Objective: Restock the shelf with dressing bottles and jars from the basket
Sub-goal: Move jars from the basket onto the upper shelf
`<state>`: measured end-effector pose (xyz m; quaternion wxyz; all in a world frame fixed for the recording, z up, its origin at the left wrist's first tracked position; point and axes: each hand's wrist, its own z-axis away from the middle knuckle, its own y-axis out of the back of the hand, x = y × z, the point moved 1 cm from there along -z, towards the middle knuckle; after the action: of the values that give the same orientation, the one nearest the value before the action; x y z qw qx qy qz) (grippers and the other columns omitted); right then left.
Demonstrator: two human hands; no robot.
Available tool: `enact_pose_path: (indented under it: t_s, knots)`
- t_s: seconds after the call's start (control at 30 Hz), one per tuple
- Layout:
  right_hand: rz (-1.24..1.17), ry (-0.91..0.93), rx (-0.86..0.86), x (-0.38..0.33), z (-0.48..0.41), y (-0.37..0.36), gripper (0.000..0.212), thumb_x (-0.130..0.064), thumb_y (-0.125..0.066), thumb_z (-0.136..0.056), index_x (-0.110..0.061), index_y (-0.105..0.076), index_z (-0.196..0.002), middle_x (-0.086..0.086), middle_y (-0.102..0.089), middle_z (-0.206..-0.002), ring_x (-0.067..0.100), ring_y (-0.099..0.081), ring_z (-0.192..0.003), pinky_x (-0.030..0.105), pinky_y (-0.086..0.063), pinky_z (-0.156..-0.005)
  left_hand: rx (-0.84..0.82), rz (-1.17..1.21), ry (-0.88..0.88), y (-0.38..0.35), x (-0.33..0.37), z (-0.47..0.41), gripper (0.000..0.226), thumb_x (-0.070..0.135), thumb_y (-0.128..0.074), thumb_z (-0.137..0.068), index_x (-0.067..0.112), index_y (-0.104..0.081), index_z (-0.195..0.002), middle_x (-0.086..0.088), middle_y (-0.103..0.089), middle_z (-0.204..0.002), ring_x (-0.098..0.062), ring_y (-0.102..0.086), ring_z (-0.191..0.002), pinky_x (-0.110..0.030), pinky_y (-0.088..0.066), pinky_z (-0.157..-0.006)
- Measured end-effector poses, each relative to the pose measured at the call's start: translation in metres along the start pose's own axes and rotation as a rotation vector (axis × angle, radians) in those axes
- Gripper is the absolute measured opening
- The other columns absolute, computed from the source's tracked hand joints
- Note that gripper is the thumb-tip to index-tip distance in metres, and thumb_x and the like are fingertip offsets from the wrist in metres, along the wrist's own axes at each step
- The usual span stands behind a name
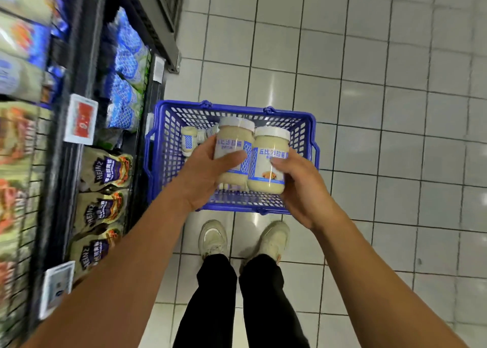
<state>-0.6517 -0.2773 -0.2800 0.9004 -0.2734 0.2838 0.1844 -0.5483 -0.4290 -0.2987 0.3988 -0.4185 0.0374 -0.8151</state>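
A blue plastic basket [168, 142] stands on the floor right of the shelf. Above it, my left hand [203, 173] grips one cream-filled dressing jar [232, 142] with a white lid and blue label. My right hand [300, 187] holds a second, matching jar [268, 160] beside it; the two jars touch. Another jar or bottle [191, 139] lies on its side in the basket's far left corner. The shelf [71, 89] runs along the left, blurred by motion.
The lower shelf holds Heinz pouches [105, 189] and blue-patterned packs [126, 65]. Price tags [80, 119] hang on the shelf edges. My feet in pale shoes [213, 238] stand just behind the basket. Grey tiled floor [395, 110] spreads to the right.
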Motion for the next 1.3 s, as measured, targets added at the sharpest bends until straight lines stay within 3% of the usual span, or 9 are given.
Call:
enact_pose_path:
  t_s: [0.17, 0.33, 0.5, 0.6, 0.7, 0.8, 0.97, 1.23, 1.3]
  knots:
    - [-0.057, 0.085, 0.025, -0.039, 0.042, -0.023, 0.036, -0.007, -0.064, -0.087, -0.008, -0.057, -0.122, 0.015, -0.072, -0.110, 0.027, -0.072, -0.095, 0.037, -0.060, -0.070, 0.064, -0.013, -0.066, -0.031, 0.035, 0.033, 0.046, 0.019, -0.081, -0.073, 0.015, -0.063, -0.115, -0.006, -0.075, -0.103, -0.022, -0.072, -0.094, -0.033, -0.060, -0.069]
    - [-0.044, 0.113, -0.057, -0.086, 0.090, -0.050, 0.049, -0.009, -0.064, -0.085, -0.004, -0.051, -0.132, 0.017, -0.071, -0.115, 0.029, -0.072, -0.097, 0.038, -0.060, -0.072, 0.095, -0.025, -0.159, -0.061, 0.076, 0.089, 0.058, 0.026, -0.083, -0.065, 0.021, -0.060, -0.118, -0.006, -0.074, -0.109, -0.021, -0.072, -0.097, -0.031, -0.058, -0.068]
    - [0.051, 0.112, -0.174, -0.131, 0.143, -0.079, 0.053, -0.003, -0.066, -0.077, -0.004, -0.053, -0.129, 0.021, -0.070, -0.111, 0.035, -0.066, -0.097, 0.047, -0.054, -0.085, 0.124, 0.050, -0.271, -0.091, 0.116, 0.160, 0.051, 0.005, -0.059, -0.070, 0.010, -0.053, -0.119, 0.000, -0.071, -0.078, -0.012, -0.068, -0.061, -0.023, -0.052, -0.047]
    - [0.164, 0.120, -0.277, -0.154, 0.175, -0.099, 0.052, 0.006, -0.064, -0.081, -0.006, -0.052, -0.130, 0.028, -0.066, -0.116, 0.037, -0.066, -0.097, 0.045, -0.057, -0.081, 0.212, 0.061, -0.352, -0.109, 0.133, 0.210, 0.051, 0.005, -0.059, -0.068, 0.014, -0.056, -0.118, -0.006, -0.072, -0.095, -0.018, -0.070, -0.079, -0.029, -0.058, -0.062]
    - [0.237, 0.128, -0.375, -0.172, 0.204, -0.125, 0.059, 0.001, -0.066, -0.076, -0.005, -0.050, -0.132, 0.032, -0.064, -0.120, 0.038, -0.065, -0.096, 0.053, -0.052, -0.088, 0.302, 0.092, -0.438, -0.122, 0.147, 0.258, 0.050, 0.007, -0.061, -0.070, 0.018, -0.056, -0.118, -0.009, -0.072, -0.102, -0.022, -0.070, -0.088, -0.031, -0.057, -0.066]
    - [0.313, 0.140, -0.483, -0.182, 0.230, -0.156, 0.062, -0.003, -0.066, -0.072, -0.006, -0.051, -0.132, 0.026, -0.068, -0.114, 0.035, -0.067, -0.093, 0.045, -0.056, -0.081, 0.414, 0.124, -0.525, -0.127, 0.156, 0.309, 0.058, 0.010, -0.064, -0.070, 0.014, -0.052, -0.127, -0.019, -0.069, -0.114, -0.035, -0.063, -0.098, -0.045, -0.049, -0.082]
    - [0.436, 0.143, -0.703, -0.174, 0.276, -0.210, 0.056, -0.006, -0.065, -0.072, -0.008, -0.054, -0.127, 0.017, -0.072, -0.109, 0.028, -0.069, -0.094, 0.034, -0.057, -0.071, 0.565, 0.182, -0.684, -0.124, 0.150, 0.392, 0.057, 0.006, -0.066, -0.072, 0.012, -0.053, -0.127, -0.018, -0.070, -0.115, -0.026, -0.071, -0.095, -0.031, -0.058, -0.068]
    - [0.553, 0.067, -1.030, -0.112, 0.373, -0.287, 0.054, -0.005, -0.064, -0.070, -0.008, -0.057, -0.124, 0.014, -0.073, -0.103, 0.031, -0.066, -0.091, 0.046, -0.054, -0.080, 0.854, 0.258, -0.882, -0.121, 0.103, 0.546, 0.071, 0.020, -0.077, -0.056, 0.018, -0.055, -0.123, -0.006, -0.075, -0.102, -0.018, -0.072, -0.085, -0.027, -0.056, -0.062]
    - [0.535, 0.008, -1.118, -0.093, 0.403, -0.300, 0.054, -0.004, -0.062, -0.071, -0.007, -0.057, -0.125, 0.016, -0.072, -0.103, 0.030, -0.067, -0.089, 0.040, -0.056, -0.076, 0.926, 0.248, -0.922, -0.125, 0.087, 0.586, 0.070, 0.020, -0.077, -0.055, 0.018, -0.056, -0.121, -0.003, -0.075, -0.098, -0.015, -0.071, -0.082, -0.024, -0.054, -0.062]
